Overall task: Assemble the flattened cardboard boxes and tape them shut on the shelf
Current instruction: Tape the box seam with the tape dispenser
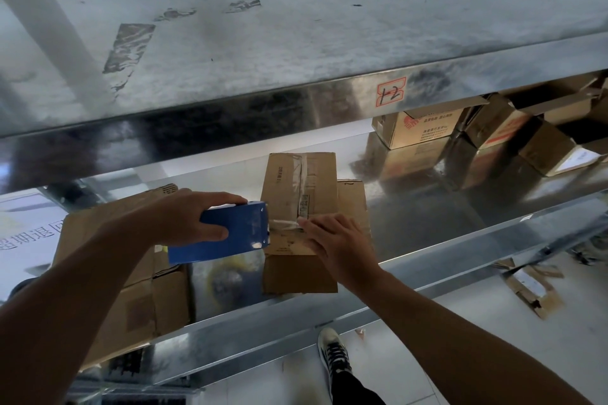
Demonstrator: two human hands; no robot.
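Taped brown cardboard box (289,187) upright on steel shelf (411,223), blue tape dispenser (238,240) touching its left side

Both my bare forearms reached forward, converging. My left grip (197,220) curled round the blue dispenser (230,240), one digit over its top edge and another across its face. My right grip (335,243) lay palm down, fingers (312,228) straight, pointing toward the left one.
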